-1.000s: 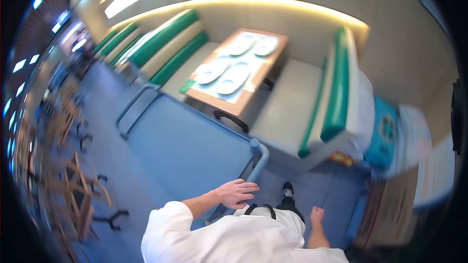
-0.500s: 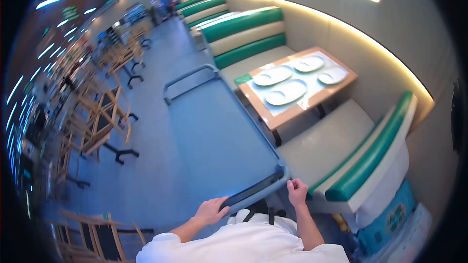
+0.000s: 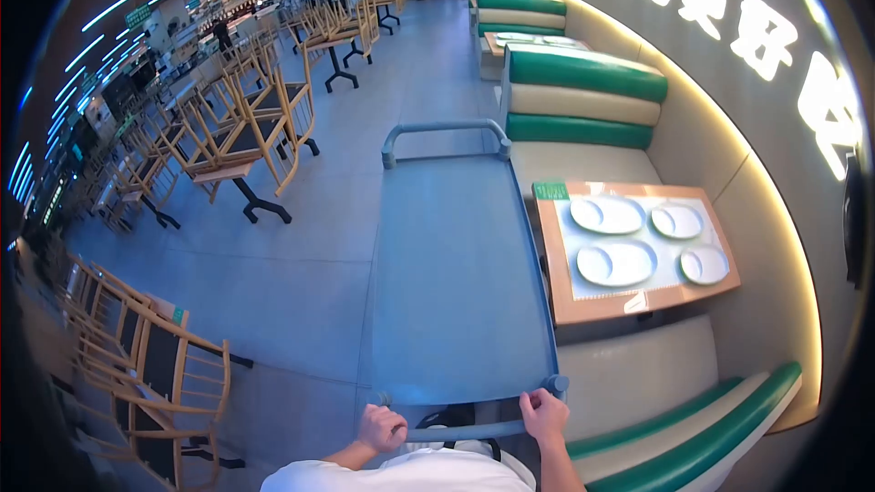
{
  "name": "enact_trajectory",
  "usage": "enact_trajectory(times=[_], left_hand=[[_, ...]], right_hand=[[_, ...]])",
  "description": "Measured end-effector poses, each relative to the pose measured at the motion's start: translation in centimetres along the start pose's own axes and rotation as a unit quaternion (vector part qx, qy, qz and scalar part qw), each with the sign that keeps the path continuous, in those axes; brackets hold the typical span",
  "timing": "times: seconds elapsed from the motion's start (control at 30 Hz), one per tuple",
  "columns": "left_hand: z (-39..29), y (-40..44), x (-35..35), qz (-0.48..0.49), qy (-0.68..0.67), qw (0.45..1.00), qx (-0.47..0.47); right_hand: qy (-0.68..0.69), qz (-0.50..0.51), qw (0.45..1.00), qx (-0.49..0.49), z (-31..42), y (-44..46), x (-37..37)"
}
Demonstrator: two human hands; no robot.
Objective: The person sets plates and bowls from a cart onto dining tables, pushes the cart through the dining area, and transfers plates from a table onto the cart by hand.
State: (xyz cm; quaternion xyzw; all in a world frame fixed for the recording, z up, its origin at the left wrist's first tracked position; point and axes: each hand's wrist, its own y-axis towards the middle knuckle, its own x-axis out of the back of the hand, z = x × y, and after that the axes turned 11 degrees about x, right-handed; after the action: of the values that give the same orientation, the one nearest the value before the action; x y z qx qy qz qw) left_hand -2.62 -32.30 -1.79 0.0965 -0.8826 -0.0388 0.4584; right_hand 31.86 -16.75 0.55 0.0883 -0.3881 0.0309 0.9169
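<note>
A grey serving cart (image 3: 460, 282) with a bare flat top stands in front of me, its far rail (image 3: 447, 126) pointing down the aisle. The near handle (image 3: 465, 433) crosses in front of my body. My left hand (image 3: 383, 428) is closed around the handle's left end, by the corner post. At the opposite end my right hand (image 3: 545, 415) is also closed on the handle, close to the right corner post (image 3: 556, 385). The curled fingers partly cover the bar.
To the right, a booth table (image 3: 570, 305) bears several white oval plates (image 3: 615, 262), between green-and-cream benches (image 3: 583, 82). Wooden chairs (image 3: 264, 118) are stacked on tables at the left. More chairs (image 3: 155, 355) stand near left. The tiled aisle (image 3: 342, 191) runs forward.
The view has turned, and the cart now points straight ahead along the aisle. My left hand has moved to the handle's left end; my right hand has come onto its right end.
</note>
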Motion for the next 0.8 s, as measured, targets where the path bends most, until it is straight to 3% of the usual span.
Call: enact_trajectory(times=[0.27,0.5,0.6,0.63,0.67,0.8], left_hand=[[1.3,12.6,-3.4,-0.021,-0.020,1.000,-0.007],[4.5,24.1,-1.9,-0.043,-0.018,0.999,0.007],[5.3,29.7,-0.6,0.036,0.063,0.997,0.008],[5.1,31.8,0.2,0.121,0.047,0.990,0.052],[4.8,33.6,1.1,0.205,0.033,0.973,0.099],[-1.3,39.5,-0.3,0.301,0.088,0.943,0.115]], right_hand=[[-0.148,0.136,0.980,0.002,-0.8,14.2,-0.6],[-0.093,0.081,0.992,-0.003,0.6,24.7,-4.0],[-0.055,0.058,0.997,0.016,0.2,28.5,-5.5],[-0.052,0.055,0.997,0.009,0.4,29.7,-5.5],[-0.062,0.078,0.995,0.025,0.7,31.0,-5.6],[-0.093,0.163,0.982,0.020,1.5,35.4,-7.0]])
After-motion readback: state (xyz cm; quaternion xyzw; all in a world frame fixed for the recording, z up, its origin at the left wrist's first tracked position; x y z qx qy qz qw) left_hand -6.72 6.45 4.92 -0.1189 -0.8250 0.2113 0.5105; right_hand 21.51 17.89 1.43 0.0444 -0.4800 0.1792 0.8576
